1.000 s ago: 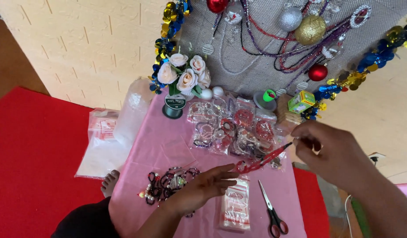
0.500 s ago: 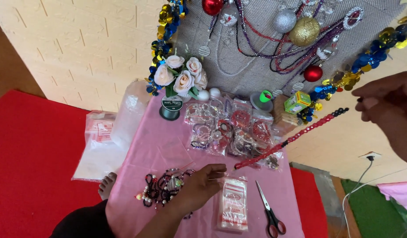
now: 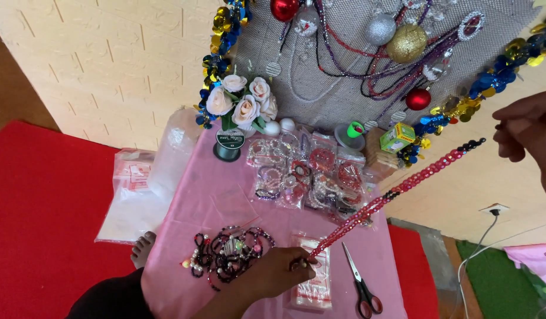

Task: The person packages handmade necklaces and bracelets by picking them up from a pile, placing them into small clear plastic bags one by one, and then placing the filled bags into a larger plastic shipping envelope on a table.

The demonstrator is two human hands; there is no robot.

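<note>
A low table under a pale pink cloth (image 3: 225, 201) fills the middle of the view, set against a cream brick-pattern wall hung with a grey mesh panel (image 3: 344, 53) of baubles and bead chains. On the cloth lie clear packets of finished beaded bracelets (image 3: 308, 171), a loose heap of dark bead bracelets (image 3: 228, 254), a flat clear bag with red print (image 3: 313, 277) and a pair of black-handled scissors (image 3: 361, 283)

Across all this runs a long strand of red and pink beads with a few black ones at its upper tip (image 3: 397, 192), pulled taut. Its long axis climbs diagonally from lower left to upper right, above the table and clear of the cloth

The left hand (image 3: 279, 272) is at the low end, just over the clear bag, fingers closed and pinching the strand where it starts. The right hand (image 3: 530, 133) is high at the right edge, beyond the black-beaded tip, fingers curled together; a thread too fine to see may run to it, so I cannot tell whether it grips anything. The left hand is plainly the nearer to the beads
</note>
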